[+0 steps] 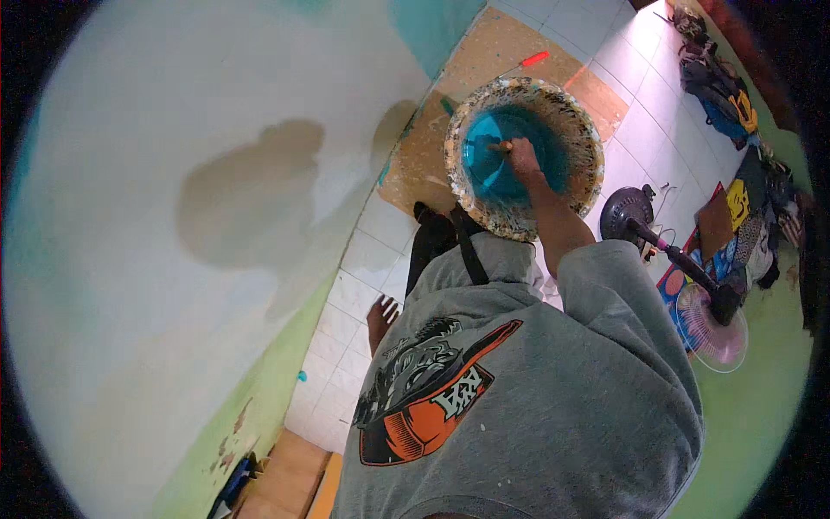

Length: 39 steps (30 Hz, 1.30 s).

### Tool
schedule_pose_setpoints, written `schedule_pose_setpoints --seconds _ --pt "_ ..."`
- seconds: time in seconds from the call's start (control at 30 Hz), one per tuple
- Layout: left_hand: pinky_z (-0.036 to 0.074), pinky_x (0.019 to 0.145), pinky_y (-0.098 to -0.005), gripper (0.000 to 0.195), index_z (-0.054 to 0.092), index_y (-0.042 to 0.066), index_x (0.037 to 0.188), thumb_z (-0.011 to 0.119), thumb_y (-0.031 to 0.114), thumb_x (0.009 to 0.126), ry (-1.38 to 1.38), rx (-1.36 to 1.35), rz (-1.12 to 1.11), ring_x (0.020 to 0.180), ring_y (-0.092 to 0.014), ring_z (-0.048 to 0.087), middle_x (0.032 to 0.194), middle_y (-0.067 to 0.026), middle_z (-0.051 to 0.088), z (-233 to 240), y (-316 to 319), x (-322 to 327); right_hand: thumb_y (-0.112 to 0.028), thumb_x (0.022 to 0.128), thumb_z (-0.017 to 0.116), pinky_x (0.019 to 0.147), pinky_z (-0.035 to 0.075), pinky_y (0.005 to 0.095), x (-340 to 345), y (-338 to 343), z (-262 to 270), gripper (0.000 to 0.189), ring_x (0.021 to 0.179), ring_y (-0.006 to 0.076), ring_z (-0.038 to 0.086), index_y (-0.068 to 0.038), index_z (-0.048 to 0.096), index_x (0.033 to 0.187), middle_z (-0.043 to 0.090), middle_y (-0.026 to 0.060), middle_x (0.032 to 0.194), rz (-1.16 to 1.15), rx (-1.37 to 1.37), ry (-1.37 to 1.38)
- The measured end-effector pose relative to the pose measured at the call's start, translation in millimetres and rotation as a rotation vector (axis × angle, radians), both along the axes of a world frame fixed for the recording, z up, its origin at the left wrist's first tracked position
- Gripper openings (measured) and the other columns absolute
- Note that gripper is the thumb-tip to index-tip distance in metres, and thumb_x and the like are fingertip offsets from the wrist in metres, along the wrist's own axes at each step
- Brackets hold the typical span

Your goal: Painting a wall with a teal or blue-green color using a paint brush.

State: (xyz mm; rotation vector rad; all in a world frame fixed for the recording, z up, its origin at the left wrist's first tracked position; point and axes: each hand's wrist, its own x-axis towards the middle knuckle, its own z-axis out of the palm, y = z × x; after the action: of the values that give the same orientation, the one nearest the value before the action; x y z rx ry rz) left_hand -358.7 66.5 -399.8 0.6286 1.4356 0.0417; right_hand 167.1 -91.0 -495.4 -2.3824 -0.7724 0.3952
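A round, paint-spattered basin (pixel 587 136) sits on a brown board on the floor, with turquoise liquid paint (pixel 512 185) inside. My right hand (pixel 522 157) reaches over the rim and is closed on a short brown handle (pixel 500 146) above the paint; the tool's far end cannot be made out. My left hand (pixel 382 319) hangs low beside my grey shirt, fingers apart and holding nothing. Behind the basin lies a tool with a red handle (pixel 535 59), its thin metal shaft reaching towards the rim.
A wall (pixel 259 84), pale with turquoise patches, rises on the left. The brown board (pixel 415 165) lies on white floor tiles. To the right stand a dark fan (pixel 626 214) and a pile of clothes and bags (pixel 752 220). A wooden piece (pixel 292 467) is at the lower left.
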Motion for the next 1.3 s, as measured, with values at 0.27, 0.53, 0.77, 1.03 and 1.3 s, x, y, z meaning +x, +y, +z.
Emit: schedule_pose_setpoints --seconds 0.27,0.53,0.77,1.03,1.3 --pt "0.044 0.087 -0.0393 0.05 0.036 0.003 0.128 0.039 0.034 0.089 -0.041 0.1 -0.319 0.108 -0.029 0.05 0.12 -0.0175 0.049 -27.9 -31.8 -37.6 -0.042 0.077 0.059 0.064 0.044 0.0461 7.5 5.9 55.1 0.045 0.073 0.0422 0.055 0.002 0.059 0.066 0.057 0.0244 0.07 -0.094 -0.084 0.04" --pt "0.043 0.086 -0.0375 0.048 0.04 0.005 0.126 0.043 0.033 0.087 -0.004 -0.025 -0.159 0.104 -0.027 0.053 0.118 -0.0148 0.052 -50.4 23.8 18.0 -0.032 0.073 0.065 0.058 0.046 0.0414 36.7 3.8 94.6 0.034 0.064 0.0361 0.058 0.001 0.055 0.068 0.058 0.0196 0.063 -0.184 -0.082 -0.075" --pt "0.045 0.079 -0.0345 0.042 0.044 0.007 0.122 0.045 0.032 0.087 -0.027 0.088 -0.194 0.098 -0.024 0.056 0.113 -0.0123 0.055 10.6 58.9 94.8 -0.034 0.072 0.066 0.057 0.045 0.0417 28.8 1.7 190.6 0.032 0.061 0.035 0.058 -0.002 0.061 0.076 0.059 0.0183 0.064 -0.113 0.09 -0.033" --pt "0.045 0.08 -0.0342 0.042 0.041 0.01 0.126 0.042 0.03 0.088 -0.031 -0.076 -0.235 0.099 -0.022 0.055 0.115 -0.0118 0.054 -15.3 48.4 88.1 -0.024 0.073 0.065 0.054 0.045 0.0399 -1.9 -3.6 219.8 0.021 0.059 0.0327 0.059 -0.003 0.061 0.072 0.059 0.0169 0.062 -0.248 0.199 -0.087" --pt "0.048 0.085 -0.0384 0.04 0.034 -0.003 0.127 0.036 0.016 0.091 -0.131 -0.006 -0.356 0.104 -0.031 0.053 0.116 -0.0226 0.05 -38.9 47.0 52.0 -0.028 0.077 0.062 0.057 0.047 0.0434 -14.6 -2.3 196.2 0.027 0.063 0.035 0.059 -0.003 0.059 0.068 0.058 0.0196 0.062 -0.278 -0.042 -0.085"
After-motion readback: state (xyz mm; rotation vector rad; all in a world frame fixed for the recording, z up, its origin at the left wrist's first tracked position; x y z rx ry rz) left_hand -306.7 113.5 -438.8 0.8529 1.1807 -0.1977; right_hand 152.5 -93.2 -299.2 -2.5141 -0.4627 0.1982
